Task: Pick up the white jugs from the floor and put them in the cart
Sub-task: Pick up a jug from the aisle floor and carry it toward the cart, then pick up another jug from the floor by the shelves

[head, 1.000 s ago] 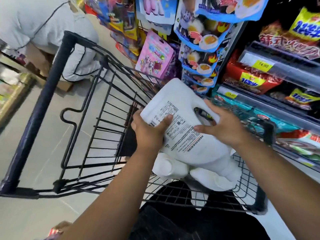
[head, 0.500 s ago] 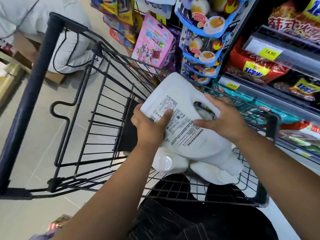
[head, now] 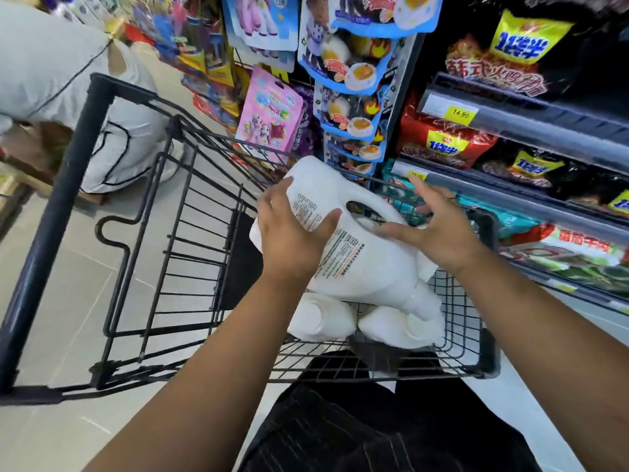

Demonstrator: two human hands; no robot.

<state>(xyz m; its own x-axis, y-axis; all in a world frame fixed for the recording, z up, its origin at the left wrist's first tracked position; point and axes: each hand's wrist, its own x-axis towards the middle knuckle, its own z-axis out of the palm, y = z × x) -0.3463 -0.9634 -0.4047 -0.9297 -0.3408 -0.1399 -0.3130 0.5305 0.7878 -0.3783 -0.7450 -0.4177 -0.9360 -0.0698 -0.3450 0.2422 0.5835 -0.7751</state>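
Observation:
A large white jug (head: 357,264) with a printed label lies tilted inside the black wire cart (head: 190,240), cap end toward me, on top of two other white jugs (head: 316,318) (head: 398,327). My left hand (head: 292,240) grips the jug's body, thumb across the label. My right hand (head: 439,229) hovers at the jug's handle side with fingers spread and straight, thumb touching near the handle hole.
Store shelves (head: 510,114) with snack bags and price tags run along the right. Hanging toy packs (head: 269,114) are beyond the cart. A person in light clothes (head: 85,97) crouches on the tiled floor at the upper left. My dark trousers (head: 374,420) are below the cart.
My right hand has let go of the jug's handle and spread its fingers. The jug has settled lower onto the other jugs. My left hand still holds it.

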